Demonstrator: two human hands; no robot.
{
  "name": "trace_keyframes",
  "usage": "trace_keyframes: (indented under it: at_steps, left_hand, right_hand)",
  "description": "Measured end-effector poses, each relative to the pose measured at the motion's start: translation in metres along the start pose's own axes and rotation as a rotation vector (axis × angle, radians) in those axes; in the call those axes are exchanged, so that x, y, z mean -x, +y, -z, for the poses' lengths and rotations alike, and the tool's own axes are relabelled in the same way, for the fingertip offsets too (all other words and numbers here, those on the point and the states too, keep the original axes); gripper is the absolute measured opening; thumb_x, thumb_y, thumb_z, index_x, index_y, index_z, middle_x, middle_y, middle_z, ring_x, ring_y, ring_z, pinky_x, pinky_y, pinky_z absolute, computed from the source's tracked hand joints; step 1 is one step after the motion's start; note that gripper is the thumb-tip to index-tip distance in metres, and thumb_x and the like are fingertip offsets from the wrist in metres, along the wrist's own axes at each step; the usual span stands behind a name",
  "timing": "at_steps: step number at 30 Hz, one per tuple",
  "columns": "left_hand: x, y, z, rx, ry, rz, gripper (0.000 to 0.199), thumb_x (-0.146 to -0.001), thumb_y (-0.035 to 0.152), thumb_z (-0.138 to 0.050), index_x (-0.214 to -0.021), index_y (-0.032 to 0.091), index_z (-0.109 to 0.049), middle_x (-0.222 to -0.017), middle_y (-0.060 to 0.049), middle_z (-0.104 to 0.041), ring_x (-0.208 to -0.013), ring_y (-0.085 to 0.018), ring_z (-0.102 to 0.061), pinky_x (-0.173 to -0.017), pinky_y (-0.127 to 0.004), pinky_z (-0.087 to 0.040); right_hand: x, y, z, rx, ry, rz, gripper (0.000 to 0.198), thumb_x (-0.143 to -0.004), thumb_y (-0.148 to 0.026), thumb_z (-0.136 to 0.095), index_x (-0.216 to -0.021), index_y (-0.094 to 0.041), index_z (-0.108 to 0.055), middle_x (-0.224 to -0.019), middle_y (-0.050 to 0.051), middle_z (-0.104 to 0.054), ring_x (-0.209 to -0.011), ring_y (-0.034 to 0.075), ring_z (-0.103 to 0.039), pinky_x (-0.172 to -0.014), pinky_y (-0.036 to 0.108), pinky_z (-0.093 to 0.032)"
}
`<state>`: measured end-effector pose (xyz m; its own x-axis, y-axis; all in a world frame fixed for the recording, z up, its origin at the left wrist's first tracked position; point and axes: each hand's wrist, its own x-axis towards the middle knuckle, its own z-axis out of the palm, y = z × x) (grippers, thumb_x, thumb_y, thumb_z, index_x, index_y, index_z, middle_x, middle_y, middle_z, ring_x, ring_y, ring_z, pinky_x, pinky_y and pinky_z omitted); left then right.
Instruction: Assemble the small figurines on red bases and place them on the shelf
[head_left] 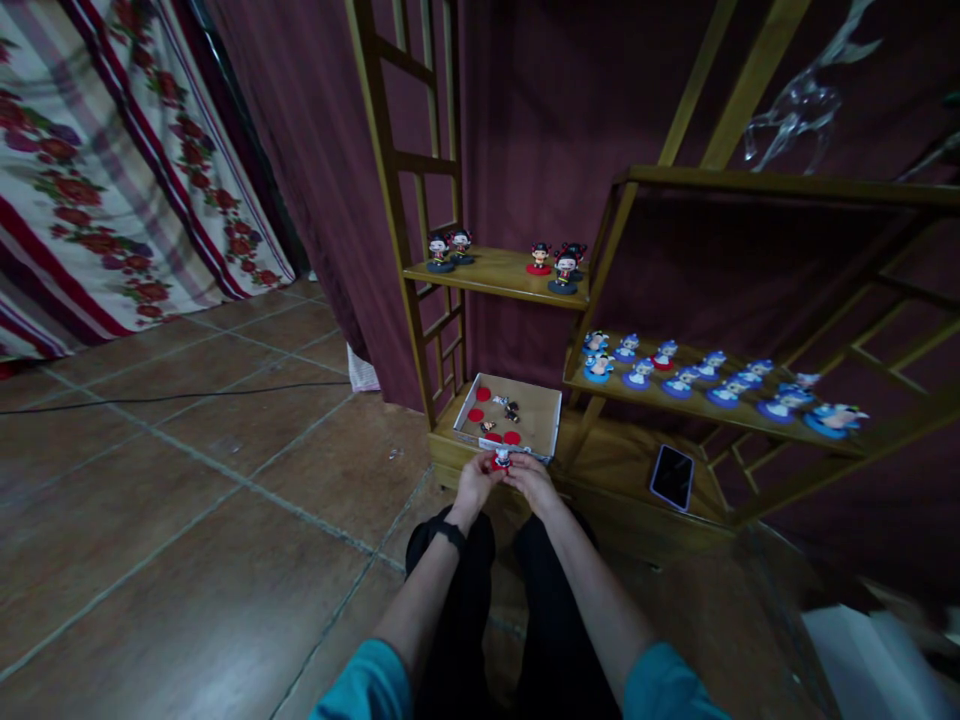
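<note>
A small white figurine (502, 456) on a red round base is held between both hands, just in front of the box. My left hand (475, 484) has its fingers closed on the left side of the base. From the right, my right hand (532, 480) grips the same piece with thumb and fingers. Right behind them stands a shallow cardboard box (538, 405). Inside it lie several red discs (484, 394) and a few loose small figures (511, 411). The finer details of the held figurine are too small to make out.
Dark-haired figurines (439, 252) stand on the wooden shelf (499, 272) above the box. Several blue and purple figurines (682, 381) line the right shelf. Below them lies a phone (673, 477). A glass deer (806, 105) stands at the upper right. A cable (187, 393) crosses the tiled floor.
</note>
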<state>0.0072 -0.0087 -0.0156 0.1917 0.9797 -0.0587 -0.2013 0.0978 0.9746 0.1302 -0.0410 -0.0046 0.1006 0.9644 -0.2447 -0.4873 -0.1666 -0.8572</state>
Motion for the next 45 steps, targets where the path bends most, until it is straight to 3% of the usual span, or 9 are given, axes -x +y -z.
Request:
trace_keyframes:
  at_steps: [10,17,23,28,38,45]
  left_hand:
    - [0.000,-0.004,0.001,-0.102,0.037,-0.062,0.041,-0.049,0.017,-0.073,-0.086,0.013,-0.055,-0.056,0.007,-0.050,-0.050,-0.007,-0.047,-0.053,-0.020,-0.038]
    - [0.008,0.005,-0.004,-0.137,0.005,-0.112,0.034,-0.056,0.011,-0.066,-0.087,0.014,-0.052,-0.066,0.004,-0.056,-0.058,-0.008,-0.052,-0.060,-0.021,-0.042]
    - [0.015,0.011,-0.006,-0.474,-0.020,-0.207,0.039,-0.065,0.006,-0.057,-0.102,0.017,-0.050,-0.091,-0.003,-0.062,-0.079,-0.014,-0.059,-0.075,-0.028,-0.045]
    - [0.025,0.019,-0.011,-0.816,-0.007,-0.295,0.045,-0.072,0.010,-0.052,-0.116,0.019,-0.045,-0.111,-0.008,-0.055,-0.101,-0.018,-0.053,-0.088,-0.033,-0.041]
    - [0.042,0.042,-0.016,-1.355,-0.086,-0.340,0.044,-0.085,0.023,-0.038,-0.128,0.020,-0.031,-0.108,-0.010,-0.053,-0.096,-0.018,-0.054,-0.079,-0.027,-0.043]
    - [0.041,0.055,-0.009,-1.527,-0.185,-0.418,0.037,-0.086,0.020,-0.035,-0.123,0.017,-0.035,-0.103,-0.011,-0.053,-0.092,-0.018,-0.053,-0.079,-0.028,-0.040]
  right_hand:
    - [0.007,-0.006,-0.006,-0.025,-0.028,0.009,0.028,-0.052,-0.015,-0.070,-0.079,-0.018,-0.064,-0.079,0.002,-0.068,-0.078,0.018,-0.063,-0.080,0.035,-0.046]
    - [0.004,-0.004,-0.002,-0.025,-0.049,0.007,0.028,-0.054,-0.013,-0.068,-0.082,-0.018,-0.064,-0.088,0.004,-0.068,-0.085,0.019,-0.062,-0.080,0.034,-0.047]
    - [0.004,-0.003,-0.002,-0.012,-0.052,0.022,0.032,-0.052,-0.011,-0.065,-0.084,-0.019,-0.062,-0.090,0.003,-0.067,-0.087,0.019,-0.061,-0.078,0.032,-0.047]
    - [0.002,-0.002,0.000,-0.005,-0.013,0.018,0.035,-0.050,-0.007,-0.063,-0.083,-0.020,-0.062,-0.088,0.001,-0.066,-0.080,0.015,-0.061,-0.072,0.027,-0.047]
    - [-0.003,0.002,0.003,-0.031,0.017,0.024,0.036,-0.048,-0.004,-0.061,-0.080,-0.021,-0.062,-0.082,-0.001,-0.065,-0.072,0.012,-0.059,-0.065,0.023,-0.046]
    - [-0.007,0.005,0.005,-0.010,-0.008,0.014,0.037,-0.049,-0.005,-0.062,-0.081,-0.022,-0.062,-0.084,-0.002,-0.065,-0.075,0.013,-0.059,-0.069,0.027,-0.047]
